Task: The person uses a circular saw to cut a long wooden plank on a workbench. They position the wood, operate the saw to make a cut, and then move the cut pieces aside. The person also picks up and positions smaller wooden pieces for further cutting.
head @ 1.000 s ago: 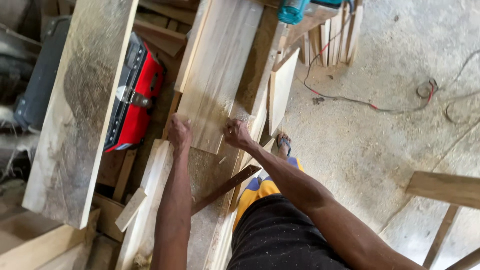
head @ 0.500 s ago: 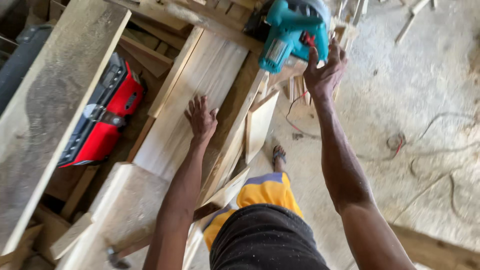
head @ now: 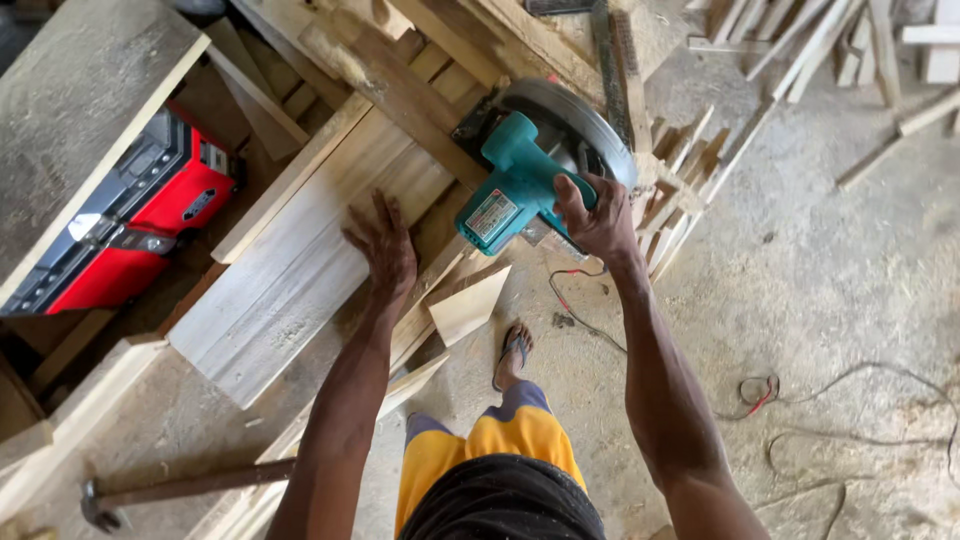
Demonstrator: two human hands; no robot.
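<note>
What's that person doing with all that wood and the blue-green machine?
A person is at a cluttered woodworking bench. The left hand lies flat on a pale wooden board, pressing it down. The right hand grips the handle of a teal circular saw that sits at the board's far end. A red tool case lies to the left, a hammer lies near the bench edge, and offcuts and cords litter the dusty floor.

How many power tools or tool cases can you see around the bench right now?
2. A teal circular saw sits at the bench's far end, gripped by the right hand. A red tool case lies left of the pale board under the left hand. Stacked timber may hide others.
</note>
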